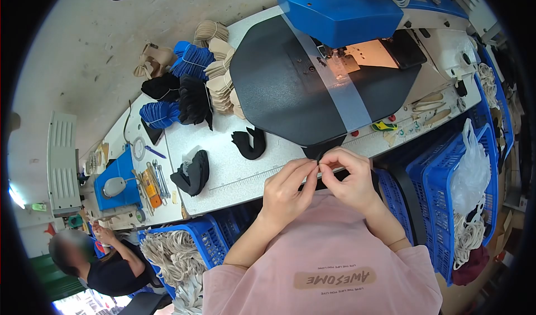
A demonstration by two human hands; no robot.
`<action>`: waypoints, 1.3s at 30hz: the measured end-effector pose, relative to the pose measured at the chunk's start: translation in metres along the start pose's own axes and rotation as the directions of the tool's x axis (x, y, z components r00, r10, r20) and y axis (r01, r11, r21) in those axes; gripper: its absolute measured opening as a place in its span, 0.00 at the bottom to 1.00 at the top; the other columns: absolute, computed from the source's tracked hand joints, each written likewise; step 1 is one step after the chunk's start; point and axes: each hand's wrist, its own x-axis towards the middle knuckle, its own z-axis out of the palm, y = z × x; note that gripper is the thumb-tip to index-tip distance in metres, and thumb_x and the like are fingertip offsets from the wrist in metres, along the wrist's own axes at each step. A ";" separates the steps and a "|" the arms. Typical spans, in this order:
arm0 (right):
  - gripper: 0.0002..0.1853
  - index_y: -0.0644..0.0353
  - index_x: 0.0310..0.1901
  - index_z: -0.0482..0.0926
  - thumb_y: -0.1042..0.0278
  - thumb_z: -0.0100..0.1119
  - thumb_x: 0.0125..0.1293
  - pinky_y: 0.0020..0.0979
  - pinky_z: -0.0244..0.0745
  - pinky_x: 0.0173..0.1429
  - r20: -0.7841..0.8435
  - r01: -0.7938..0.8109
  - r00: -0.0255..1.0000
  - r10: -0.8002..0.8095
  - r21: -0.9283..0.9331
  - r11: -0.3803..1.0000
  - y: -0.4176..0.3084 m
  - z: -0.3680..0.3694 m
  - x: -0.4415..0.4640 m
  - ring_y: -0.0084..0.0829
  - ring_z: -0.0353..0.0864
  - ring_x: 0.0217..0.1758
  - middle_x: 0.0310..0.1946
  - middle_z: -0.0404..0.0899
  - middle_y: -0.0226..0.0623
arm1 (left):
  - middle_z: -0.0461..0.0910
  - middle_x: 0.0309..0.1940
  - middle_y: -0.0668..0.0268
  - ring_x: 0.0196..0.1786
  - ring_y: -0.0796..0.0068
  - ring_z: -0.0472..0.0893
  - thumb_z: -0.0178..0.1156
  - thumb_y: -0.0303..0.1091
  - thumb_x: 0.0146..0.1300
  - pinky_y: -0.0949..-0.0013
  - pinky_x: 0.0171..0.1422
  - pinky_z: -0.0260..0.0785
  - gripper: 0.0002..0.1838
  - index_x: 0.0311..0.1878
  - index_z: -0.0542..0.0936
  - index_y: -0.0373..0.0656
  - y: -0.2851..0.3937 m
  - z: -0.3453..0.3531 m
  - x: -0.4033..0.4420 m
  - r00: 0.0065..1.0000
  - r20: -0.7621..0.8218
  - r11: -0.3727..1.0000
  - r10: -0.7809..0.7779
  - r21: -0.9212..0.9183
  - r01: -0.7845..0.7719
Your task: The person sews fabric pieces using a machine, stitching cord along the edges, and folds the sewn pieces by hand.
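Head-worn view, facing forward and down, close

At nine o'clock on the desk (223, 184), a blue pen (156, 152) lies near wrenches (161, 179); at three, a plastic bag (470, 172) touches a blue basket (435, 203); at eight, another person (114, 273).

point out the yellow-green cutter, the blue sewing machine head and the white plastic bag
yellow-green cutter (384, 126): head view, middle of its body
blue sewing machine head (340, 15): head view, front cover
white plastic bag (470, 172): head view, its middle

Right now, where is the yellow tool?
Head view, right of centre: the yellow tool lies on the table, beside the black board, beyond the right hand.
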 end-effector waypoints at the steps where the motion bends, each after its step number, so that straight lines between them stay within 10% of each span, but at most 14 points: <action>1: 0.03 0.68 0.33 0.78 0.83 0.62 0.57 0.25 0.79 0.38 0.013 0.011 1.000 -0.011 -0.011 1.000 0.000 -0.001 0.001 0.28 0.84 0.32 0.30 0.80 0.38 | 0.85 0.34 0.57 0.35 0.64 0.86 0.68 0.17 0.53 0.70 0.38 0.78 0.08 0.37 0.84 0.34 0.000 -0.001 0.002 1.000 0.025 1.000 -0.011 -0.010 0.011; 19: 0.03 0.68 0.33 0.78 0.84 0.59 0.58 0.25 0.78 0.43 0.155 -0.193 0.976 0.152 0.292 0.937 0.019 -0.011 -0.005 0.25 0.82 0.36 0.34 0.81 0.36 | 0.84 0.35 0.61 0.36 0.73 0.84 0.65 0.19 0.58 0.72 0.43 0.77 0.03 0.35 0.81 0.34 -0.007 -0.002 -0.001 0.955 0.183 0.930 -0.232 -0.245 0.273; 26: 0.03 0.68 0.38 0.77 0.81 0.58 0.62 0.28 0.78 0.52 0.033 -0.248 0.959 0.280 0.569 0.784 0.035 0.002 -0.010 0.25 0.81 0.42 0.39 0.80 0.37 | 0.80 0.41 0.68 0.44 0.81 0.78 0.61 0.24 0.67 0.74 0.51 0.73 0.04 0.44 0.77 0.36 -0.032 0.007 -0.007 0.643 0.367 0.160 -0.672 -0.775 0.611; 30: 0.04 0.68 0.40 0.75 0.81 0.58 0.64 0.27 0.77 0.53 0.053 -0.300 0.943 0.329 0.562 0.770 0.041 0.004 -0.011 0.23 0.80 0.44 0.43 0.80 0.38 | 0.80 0.40 0.67 0.43 0.83 0.78 0.60 0.26 0.69 0.75 0.49 0.73 0.05 0.45 0.77 0.36 -0.017 0.024 -0.011 0.841 0.092 0.530 -0.533 -0.739 0.417; 34: 0.04 0.68 0.40 0.74 0.82 0.57 0.65 0.28 0.77 0.54 0.080 -0.328 0.928 0.363 0.637 0.698 0.049 0.001 -0.010 0.23 0.80 0.45 0.46 0.80 0.40 | 0.80 0.40 0.65 0.43 0.82 0.79 0.62 0.27 0.69 0.75 0.51 0.74 0.07 0.45 0.77 0.36 -0.027 0.011 -0.011 0.645 0.276 0.375 -0.713 -0.627 0.683; 39: 0.05 0.68 0.43 0.75 0.78 0.58 0.67 0.27 0.77 0.55 0.061 -0.332 0.868 0.494 0.811 0.482 0.050 0.013 -0.007 0.25 0.81 0.46 0.44 0.81 0.38 | 0.82 0.41 0.63 0.45 0.79 0.81 0.64 0.25 0.67 0.75 0.54 0.74 0.09 0.47 0.78 0.35 -0.028 0.015 -0.010 0.593 0.159 0.325 -0.789 -0.711 0.624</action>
